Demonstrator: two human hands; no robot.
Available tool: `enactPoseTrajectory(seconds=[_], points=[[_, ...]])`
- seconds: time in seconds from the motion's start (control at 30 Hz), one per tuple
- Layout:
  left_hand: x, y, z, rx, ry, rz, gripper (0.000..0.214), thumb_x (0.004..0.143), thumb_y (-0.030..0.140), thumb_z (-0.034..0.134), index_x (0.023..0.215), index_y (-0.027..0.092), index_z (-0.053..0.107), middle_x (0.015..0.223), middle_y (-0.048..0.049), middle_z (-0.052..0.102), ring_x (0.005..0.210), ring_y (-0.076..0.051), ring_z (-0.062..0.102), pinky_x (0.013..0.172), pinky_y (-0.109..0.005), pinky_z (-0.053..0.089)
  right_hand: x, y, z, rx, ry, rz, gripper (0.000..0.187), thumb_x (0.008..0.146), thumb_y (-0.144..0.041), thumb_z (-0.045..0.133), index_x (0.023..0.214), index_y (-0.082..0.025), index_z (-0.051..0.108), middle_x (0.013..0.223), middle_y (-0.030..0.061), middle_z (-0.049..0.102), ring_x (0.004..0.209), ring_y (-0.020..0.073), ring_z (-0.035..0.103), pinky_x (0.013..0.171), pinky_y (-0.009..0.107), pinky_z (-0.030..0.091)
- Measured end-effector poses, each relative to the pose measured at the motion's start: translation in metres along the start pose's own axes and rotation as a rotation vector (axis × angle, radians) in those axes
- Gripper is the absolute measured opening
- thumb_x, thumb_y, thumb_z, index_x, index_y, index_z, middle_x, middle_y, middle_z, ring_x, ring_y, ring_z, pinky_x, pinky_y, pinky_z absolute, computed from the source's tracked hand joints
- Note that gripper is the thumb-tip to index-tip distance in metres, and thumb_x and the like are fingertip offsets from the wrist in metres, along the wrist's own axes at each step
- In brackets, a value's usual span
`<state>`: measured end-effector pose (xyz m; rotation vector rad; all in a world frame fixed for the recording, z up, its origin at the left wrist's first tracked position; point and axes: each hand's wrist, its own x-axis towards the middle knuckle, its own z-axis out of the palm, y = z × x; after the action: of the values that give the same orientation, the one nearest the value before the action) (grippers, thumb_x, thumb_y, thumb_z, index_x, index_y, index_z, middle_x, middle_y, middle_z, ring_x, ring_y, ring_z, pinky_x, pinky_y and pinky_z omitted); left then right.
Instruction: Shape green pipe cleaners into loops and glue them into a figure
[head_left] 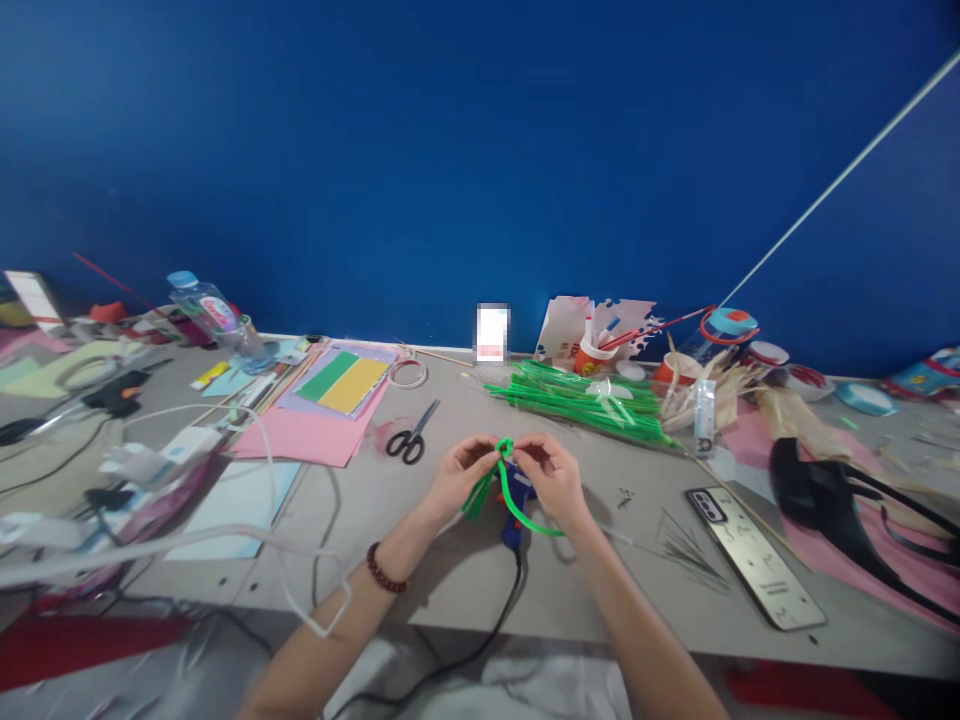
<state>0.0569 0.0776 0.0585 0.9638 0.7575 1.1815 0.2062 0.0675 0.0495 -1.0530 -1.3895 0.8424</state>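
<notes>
Between my two hands is a small bundle of green pipe cleaners [478, 494], its tails hanging down below my left hand [466, 472]. At the top it curls into a knotted green head. My left hand is closed around the bundle near that head. One longer green pipe cleaner [517, 507] bows down and right from it, passing below my right hand [550, 472], whose fingers pinch the bundle at the head. Under the hands a dark blue hot glue gun [513, 530] lies on the table, partly hidden, with its black cord running toward me.
Black scissors [409, 443] lie left of my hands. Behind sits a clear pack of green pipe cleaners [577, 400]. A phone [756, 560] lies at the right. Coloured sheets [300, 437], a tape roll [407, 373] and a plastic bottle [217, 318] are at the left.
</notes>
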Motion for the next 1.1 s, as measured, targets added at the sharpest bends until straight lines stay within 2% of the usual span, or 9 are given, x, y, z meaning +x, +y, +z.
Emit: enactPoseTrajectory(seconds=[0.13, 0.27, 0.4, 0.53, 0.77, 0.97, 1.1], points=[[0.001, 0.001, 0.0, -0.04, 0.021, -0.089, 0.029, 0.058, 0.034, 0.079, 0.076, 0.015, 0.065, 0.07, -0.0016, 0.065, 0.059, -0.01, 0.058, 0.06, -0.023, 0.048, 0.005, -0.004, -0.008, -0.176, -0.013, -0.171, 0.013, 0.083, -0.026, 0.055, 0.086, -0.023, 0.067, 0.087, 0.0052, 0.062, 0.08, 0.0177, 0.059, 0.072, 0.032, 0.05], [0.003, -0.002, -0.005, -0.039, -0.028, -0.139, 0.03, 0.06, 0.034, 0.078, 0.078, 0.013, 0.065, 0.062, -0.0005, 0.063, 0.051, -0.009, 0.056, 0.055, -0.023, 0.048, 0.011, -0.008, -0.02, -0.334, -0.173, -0.329, 0.02, 0.086, -0.024, 0.05, 0.088, -0.025, 0.069, 0.09, 0.0058, 0.06, 0.083, 0.0188, 0.058, 0.077, 0.034, 0.048], [0.005, -0.005, -0.008, -0.017, -0.047, -0.147, 0.031, 0.059, 0.032, 0.079, 0.078, 0.012, 0.066, 0.064, -0.0015, 0.065, 0.052, -0.009, 0.057, 0.056, -0.023, 0.048, 0.012, -0.01, -0.026, -0.458, -0.289, -0.332, 0.02, 0.088, -0.024, 0.049, 0.092, -0.026, 0.068, 0.094, 0.0061, 0.06, 0.089, 0.0203, 0.057, 0.079, 0.034, 0.046], [0.005, -0.005, -0.007, 0.024, -0.049, -0.137, 0.031, 0.058, 0.033, 0.079, 0.077, 0.012, 0.066, 0.064, -0.0022, 0.065, 0.051, -0.01, 0.057, 0.055, -0.023, 0.047, 0.011, -0.014, -0.026, -0.558, -0.35, -0.331, 0.021, 0.088, -0.022, 0.048, 0.091, -0.026, 0.068, 0.093, 0.0061, 0.061, 0.088, 0.0198, 0.056, 0.078, 0.031, 0.044], [0.004, 0.0, -0.004, 0.135, -0.027, -0.108, 0.03, 0.057, 0.035, 0.079, 0.074, 0.013, 0.067, 0.063, -0.0027, 0.065, 0.052, -0.011, 0.057, 0.055, -0.024, 0.048, 0.013, -0.012, -0.025, -0.7, -0.352, -0.448, 0.023, 0.09, -0.02, 0.043, 0.087, -0.023, 0.066, 0.087, 0.0067, 0.064, 0.081, 0.0195, 0.057, 0.073, 0.031, 0.043], [0.004, -0.002, -0.003, 0.181, -0.001, -0.101, 0.032, 0.056, 0.036, 0.078, 0.074, 0.012, 0.067, 0.068, -0.0036, 0.066, 0.057, -0.011, 0.058, 0.058, -0.024, 0.049, 0.01, -0.011, -0.02, -0.688, -0.371, -0.397, 0.023, 0.092, -0.021, 0.039, 0.087, -0.021, 0.061, 0.082, 0.0061, 0.062, 0.079, 0.0192, 0.054, 0.073, 0.032, 0.042], [0.004, -0.006, -0.005, 0.191, 0.0, -0.077, 0.03, 0.059, 0.035, 0.077, 0.076, 0.012, 0.066, 0.071, -0.004, 0.066, 0.059, -0.011, 0.058, 0.059, -0.024, 0.049, 0.008, -0.01, -0.017, -0.715, -0.339, -0.45, 0.023, 0.091, -0.019, 0.039, 0.085, -0.02, 0.061, 0.08, 0.0067, 0.061, 0.078, 0.0198, 0.054, 0.073, 0.033, 0.041]])
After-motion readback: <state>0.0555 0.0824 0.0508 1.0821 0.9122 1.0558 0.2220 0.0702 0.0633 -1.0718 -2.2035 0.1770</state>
